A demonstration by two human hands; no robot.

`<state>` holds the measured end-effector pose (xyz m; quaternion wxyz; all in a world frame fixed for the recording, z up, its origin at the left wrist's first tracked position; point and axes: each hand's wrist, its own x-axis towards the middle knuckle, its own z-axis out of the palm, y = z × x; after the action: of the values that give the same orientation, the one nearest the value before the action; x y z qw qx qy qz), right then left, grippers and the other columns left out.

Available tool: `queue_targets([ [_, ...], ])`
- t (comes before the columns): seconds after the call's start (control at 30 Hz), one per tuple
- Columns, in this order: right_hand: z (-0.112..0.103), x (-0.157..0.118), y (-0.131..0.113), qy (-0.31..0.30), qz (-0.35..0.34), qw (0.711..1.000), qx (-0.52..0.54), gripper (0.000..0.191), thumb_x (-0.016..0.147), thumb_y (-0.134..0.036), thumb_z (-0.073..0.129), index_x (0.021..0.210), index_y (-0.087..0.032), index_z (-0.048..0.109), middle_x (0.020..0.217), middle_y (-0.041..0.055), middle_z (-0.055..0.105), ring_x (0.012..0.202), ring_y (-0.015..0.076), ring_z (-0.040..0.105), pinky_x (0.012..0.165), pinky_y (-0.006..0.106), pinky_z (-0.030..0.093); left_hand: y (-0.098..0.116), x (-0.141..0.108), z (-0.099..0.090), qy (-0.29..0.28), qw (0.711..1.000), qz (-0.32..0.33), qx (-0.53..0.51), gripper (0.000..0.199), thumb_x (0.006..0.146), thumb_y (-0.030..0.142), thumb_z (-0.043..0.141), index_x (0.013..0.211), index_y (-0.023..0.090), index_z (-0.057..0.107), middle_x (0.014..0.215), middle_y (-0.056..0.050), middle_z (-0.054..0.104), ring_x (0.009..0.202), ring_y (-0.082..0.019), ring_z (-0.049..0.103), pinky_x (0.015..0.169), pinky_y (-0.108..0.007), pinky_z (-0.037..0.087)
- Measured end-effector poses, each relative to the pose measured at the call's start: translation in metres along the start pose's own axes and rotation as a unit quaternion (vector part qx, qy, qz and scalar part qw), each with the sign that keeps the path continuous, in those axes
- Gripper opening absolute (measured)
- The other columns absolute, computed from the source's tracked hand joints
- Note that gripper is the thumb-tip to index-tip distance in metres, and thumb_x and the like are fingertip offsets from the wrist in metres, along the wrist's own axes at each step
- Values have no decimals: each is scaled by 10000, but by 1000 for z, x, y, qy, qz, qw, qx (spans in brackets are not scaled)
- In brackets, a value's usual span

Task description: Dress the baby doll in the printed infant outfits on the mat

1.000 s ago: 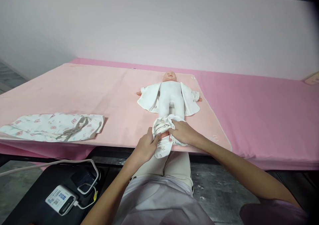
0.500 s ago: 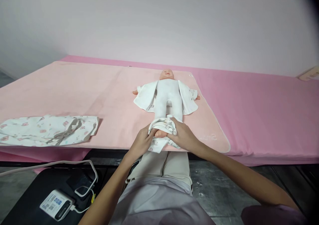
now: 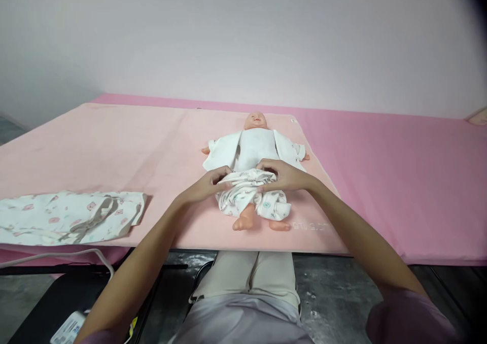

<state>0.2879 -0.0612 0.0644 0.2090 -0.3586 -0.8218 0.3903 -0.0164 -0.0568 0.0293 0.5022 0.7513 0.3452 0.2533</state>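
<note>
A baby doll lies face up on a peach mat, its head away from me. An open white shirt covers its arms and spreads to both sides. Patterned white baby pants are bunched round its legs, and both bare feet stick out at the bottom. My left hand grips the left side of the pants, thumb in front. On the other side, my right hand pinches the waistband between thumb and curled fingers.
A folded printed cloth lies at the mat's left front. The peach mat rests on a pink sheet against a pale wall. Below left, a white device with a cable sits on a black chair.
Both hands have moved away from me, drawing the pants from the doll's feet up its legs. The feet now show below the hems. The view has shifted slightly.
</note>
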Motion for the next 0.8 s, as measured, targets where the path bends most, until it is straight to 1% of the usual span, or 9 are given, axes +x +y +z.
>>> queue_targets([
  [0.1, -10, 3, 15, -44, 25, 995, 81, 484, 890, -607, 768, 1147, -203, 705, 1010, 18, 657, 860, 174, 560, 760, 290, 439, -4, 16, -10, 13, 1000, -7, -18, 481, 952, 655, 631, 933, 174, 624, 873, -24, 578, 810, -161, 538, 723, -275, 460],
  [0.23, -5, 0, 33, 10, 35, 984, 176, 404, 975, -594, 692, 1008, -191, 668, 855, -18, 577, 740, 132, 489, 675, 253, 378, 9, 40, -15, 12, 999, -10, 28, 407, 956, 588, 662, 972, 182, 665, 877, -27, 600, 798, -159, 538, 700, -275, 440],
  [0.33, 8, -1, 43, 64, 40, 954, 291, 427, 944, -608, 733, 983, -205, 598, 819, -33, 561, 690, 120, 495, 650, 242, 384, 34, 64, -19, -71, 994, -16, 81, 379, 961, 564, 648, 979, 191, 710, 906, -41, 639, 812, -176, 564, 697, -283, 434],
  [0.4, 15, 0, 47, 92, 47, 930, 351, 459, 912, -627, 760, 1005, -219, 572, 809, -35, 576, 672, 125, 520, 644, 243, 409, 52, 82, -20, -139, 983, -17, 118, 324, 915, 526, 715, 913, 202, 725, 876, -38, 646, 787, -181, 570, 674, -285, 421],
  [0.5, 20, 0, 52, 143, 53, 911, 382, 485, 879, -638, 790, 1020, -231, 567, 765, -43, 566, 649, 129, 520, 623, 238, 416, 67, 108, -14, -187, 977, -15, 98, 300, 812, 467, 833, 806, 203, 691, 786, -29, 636, 734, -185, 590, 642, -288, 434],
  [0.57, 19, -2, 55, 162, 49, 904, 393, 474, 883, -634, 789, 986, -228, 568, 771, -40, 560, 661, 126, 518, 628, 235, 415, 66, 118, -8, -208, 977, -29, 32, 320, 802, 480, 845, 836, 200, 694, 798, -35, 666, 763, -199, 639, 666, -291, 484],
  [0.67, 12, -7, 59, 116, 55, 914, 385, 459, 889, -605, 799, 926, -214, 562, 813, -28, 549, 705, 129, 515, 654, 238, 408, 52, 121, 1, -200, 976, -57, -63, 376, 855, 549, 795, 945, 194, 711, 880, -46, 714, 807, -198, 678, 694, -284, 528],
  [0.73, 7, -11, 61, 77, 53, 925, 369, 452, 896, -581, 802, 887, -209, 547, 791, -31, 515, 683, 123, 474, 637, 239, 374, 41, 116, 4, -203, 973, -66, -87, 402, 869, 568, 786, 1018, 200, 725, 934, -50, 733, 826, -194, 689, 685, -272, 533],
  [0.8, 5, -13, 61, 80, 37, 926, 368, 426, 931, -557, 775, 875, -210, 535, 771, -35, 493, 660, 117, 438, 624, 239, 344, 34, 111, 4, -248, 963, -72, -75, 413, 832, 527, 843, 1089, 218, 746, 1024, -53, 760, 909, -215, 715, 734, -281, 560],
])
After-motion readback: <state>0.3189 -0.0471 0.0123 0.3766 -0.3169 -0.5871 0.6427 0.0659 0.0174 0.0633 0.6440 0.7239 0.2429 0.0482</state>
